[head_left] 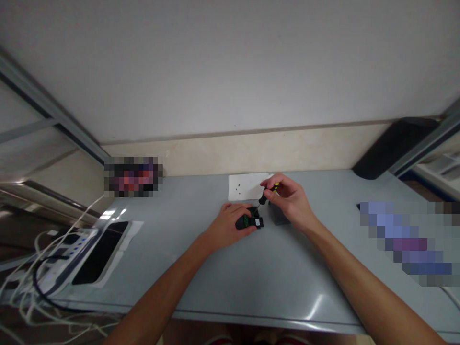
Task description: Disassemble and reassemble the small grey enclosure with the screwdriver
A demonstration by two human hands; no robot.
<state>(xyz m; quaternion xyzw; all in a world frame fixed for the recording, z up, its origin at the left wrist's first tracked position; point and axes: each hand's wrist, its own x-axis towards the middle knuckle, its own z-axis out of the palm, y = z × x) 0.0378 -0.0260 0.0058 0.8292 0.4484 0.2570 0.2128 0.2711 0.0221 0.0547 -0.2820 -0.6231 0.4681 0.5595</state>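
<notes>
My left hand (230, 225) is closed around a small opened black device (258, 222) with green circuit-board parts showing, and steadies it on the table. What kind of device it is I cannot make out. In my right hand (293, 201) is a screwdriver (264, 196) with a black and yellow handle, tilted so that its shaft points down into the device. Whether the tip touches a screw is too small to tell. Behind the device lies a white sheet of paper (246, 187) with several tiny dark pieces on it. A dark grey flat block (278, 215) sits partly hidden beneath my right hand.
On the grey table (215, 278), a phone (102, 254) lies at the left beside a white power strip (66, 263) with tangled cables. A black cylinder (395, 146) leans at the back right. Blurred-out items lie at the back left and right. A wall closes off the back.
</notes>
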